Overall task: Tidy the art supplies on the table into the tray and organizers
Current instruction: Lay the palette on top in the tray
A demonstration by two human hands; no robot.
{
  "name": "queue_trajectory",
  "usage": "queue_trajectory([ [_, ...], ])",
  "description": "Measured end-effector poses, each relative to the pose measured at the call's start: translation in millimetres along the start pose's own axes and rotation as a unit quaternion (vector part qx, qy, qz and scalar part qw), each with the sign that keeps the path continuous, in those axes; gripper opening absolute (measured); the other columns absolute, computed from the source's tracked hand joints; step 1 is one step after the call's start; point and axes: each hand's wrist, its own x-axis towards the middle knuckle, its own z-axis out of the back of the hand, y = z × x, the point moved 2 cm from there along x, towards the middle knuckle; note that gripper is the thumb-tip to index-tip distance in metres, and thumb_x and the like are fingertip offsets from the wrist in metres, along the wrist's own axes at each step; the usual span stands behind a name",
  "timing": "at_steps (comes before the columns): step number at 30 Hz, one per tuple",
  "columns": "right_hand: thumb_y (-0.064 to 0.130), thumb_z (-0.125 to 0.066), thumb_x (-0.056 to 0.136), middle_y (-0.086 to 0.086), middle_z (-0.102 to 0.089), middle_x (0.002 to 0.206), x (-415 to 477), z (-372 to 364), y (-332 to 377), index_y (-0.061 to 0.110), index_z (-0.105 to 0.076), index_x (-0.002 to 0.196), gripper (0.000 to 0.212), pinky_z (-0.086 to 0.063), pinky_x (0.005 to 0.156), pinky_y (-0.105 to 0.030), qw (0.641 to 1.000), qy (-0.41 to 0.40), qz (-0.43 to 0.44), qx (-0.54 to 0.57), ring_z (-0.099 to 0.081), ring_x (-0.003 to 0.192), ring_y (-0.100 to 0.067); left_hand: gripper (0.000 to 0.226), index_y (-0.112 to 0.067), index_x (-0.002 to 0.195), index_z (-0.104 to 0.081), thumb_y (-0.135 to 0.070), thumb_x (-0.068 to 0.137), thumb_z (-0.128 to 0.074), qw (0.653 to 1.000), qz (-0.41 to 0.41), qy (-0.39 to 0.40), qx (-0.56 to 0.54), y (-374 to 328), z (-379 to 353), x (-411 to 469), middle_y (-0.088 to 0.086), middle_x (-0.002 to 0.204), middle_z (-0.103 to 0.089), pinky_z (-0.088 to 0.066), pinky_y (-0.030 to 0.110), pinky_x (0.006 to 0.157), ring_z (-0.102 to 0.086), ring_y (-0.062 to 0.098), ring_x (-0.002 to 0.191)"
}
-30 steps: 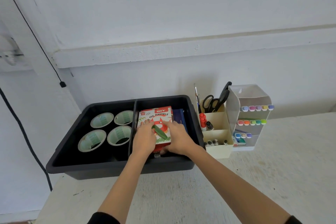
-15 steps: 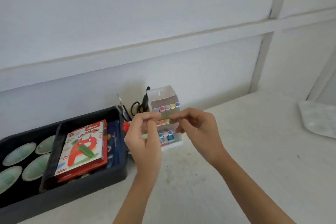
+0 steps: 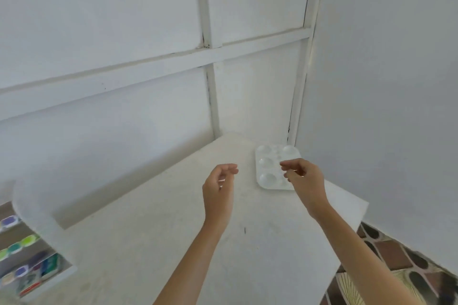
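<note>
Your left hand (image 3: 218, 188) hovered just left of the palette (image 3: 270, 163), fingers loosely curled, holding nothing; your right hand (image 3: 304, 178) hovered at its near edge, likewise.

Home art corner: palette (image 3: 267, 164), markers (image 3: 15, 247)

There are 1 white palette (image 3: 268, 168), 1 marker organizer (image 3: 37, 213) and 1 table (image 3: 153, 242).

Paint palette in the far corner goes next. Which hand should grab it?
Probably the right. The right hand hovers at the palette, overlapping its near edge in the head view, while the left hand sits further left over bare table. Both hands look empty, fingers loosely curled.
</note>
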Motion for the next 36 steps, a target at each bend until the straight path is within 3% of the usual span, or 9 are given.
queue_trajectory([
  [3, -0.002, -0.049, 0.084, 0.002, -0.064, 0.104, 34, 26, -34, 0.015, -0.065, 0.102, 0.029, -0.042, 0.062, -0.014, 0.998, -0.017, -0.038, -0.044, -0.057, 0.083, -0.010, 0.024, -0.020, 0.107, -0.064, -0.009, 0.091, -0.049, 0.997, 0.029, 0.057, 0.046, 22, -42, 27, -0.013, 0.106, -0.065, -0.041, 0.009, 0.075, -0.056, 0.008, 0.105],
  [9, 0.005, -0.055, 0.088, -0.006, -0.055, 0.123, 82, 37, -76, 0.007, -0.052, 0.128, 0.040, -0.039, 0.099, -0.032, 0.991, 0.010, -0.068, -0.114, -0.049, 0.114, -0.021, 0.046, -0.025, 0.142, -0.036, -0.026, 0.097, -0.044, 0.968, 0.101, 0.151, 0.174, 65, -94, 70, -0.001, 0.147, -0.036, -0.030, 0.033, 0.109, -0.035, 0.019, 0.135],
  [14, 0.028, -0.054, 0.079, -0.001, -0.063, 0.114, 102, 27, -104, 0.017, -0.057, 0.125, 0.047, -0.043, 0.098, -0.047, 0.985, 0.058, -0.070, -0.148, -0.050, 0.114, -0.030, 0.052, -0.031, 0.147, -0.022, -0.039, 0.098, -0.039, 0.947, 0.162, 0.191, 0.200, 87, -109, 70, -0.002, 0.157, -0.014, -0.010, 0.045, 0.117, -0.006, 0.025, 0.145],
  [16, 0.028, -0.058, 0.078, -0.002, -0.064, 0.109, 103, 24, -106, 0.017, -0.059, 0.119, 0.043, -0.045, 0.094, -0.048, 0.986, 0.066, -0.060, -0.142, -0.053, 0.108, -0.029, 0.053, -0.031, 0.146, -0.024, -0.039, 0.097, -0.043, 0.960, 0.163, 0.177, 0.146, 84, -108, 63, -0.005, 0.157, -0.013, -0.012, 0.041, 0.117, -0.008, 0.020, 0.145],
  [20, 0.020, -0.066, 0.085, -0.001, -0.052, 0.129, 80, 10, -67, 0.016, -0.045, 0.135, 0.054, -0.042, 0.102, -0.041, 0.992, 0.079, -0.034, -0.095, -0.050, 0.116, -0.021, 0.057, -0.029, 0.147, -0.025, -0.032, 0.096, -0.050, 0.981, 0.132, 0.134, 0.041, 64, -89, 51, -0.012, 0.152, -0.025, -0.023, 0.024, 0.108, -0.024, 0.006, 0.137],
  [23, 0.028, -0.071, 0.082, 0.003, -0.032, 0.145, 61, -9, -38, 0.018, -0.030, 0.144, 0.075, -0.028, 0.111, -0.031, 0.988, 0.127, 0.020, -0.083, -0.031, 0.134, -0.014, 0.057, -0.032, 0.146, -0.025, -0.030, 0.095, -0.051, 0.991, 0.091, 0.098, 0.009, 41, -64, 48, -0.015, 0.151, -0.026, -0.024, 0.020, 0.105, -0.026, -0.001, 0.132],
  [28, 0.041, -0.079, 0.070, 0.013, -0.008, 0.152, 26, -52, 24, 0.033, -0.013, 0.148, 0.102, -0.018, 0.115, -0.032, 0.966, 0.213, 0.122, -0.081, -0.007, 0.142, -0.006, 0.058, -0.032, 0.145, -0.028, -0.027, 0.094, -0.055, 1.000, -0.006, 0.027, 0.016, -14, 4, 45, -0.021, 0.148, -0.028, -0.024, 0.018, 0.105, -0.026, -0.005, 0.134],
  [32, 0.038, -0.081, 0.068, 0.012, -0.008, 0.152, -9, -87, 75, 0.037, -0.009, 0.148, 0.108, -0.018, 0.116, -0.035, 0.941, 0.260, 0.207, -0.060, -0.005, 0.143, -0.005, 0.072, -0.029, 0.146, -0.026, -0.027, 0.087, -0.066, 0.997, -0.060, -0.024, 0.043, -55, 80, 35, -0.015, 0.151, -0.029, -0.026, 0.029, 0.114, -0.026, 0.000, 0.138],
  [36, 0.043, -0.081, 0.064, 0.006, -0.011, 0.154, -55, -126, 120, 0.034, -0.011, 0.149, 0.111, -0.016, 0.110, -0.027, 0.913, 0.269, 0.301, -0.055, -0.004, 0.139, 0.000, 0.105, -0.035, 0.147, -0.019, -0.052, 0.064, -0.079, 0.989, -0.082, -0.043, 0.118, -87, 160, 7, -0.018, 0.150, -0.029, -0.030, 0.038, 0.113, -0.029, 0.002, 0.137],
])
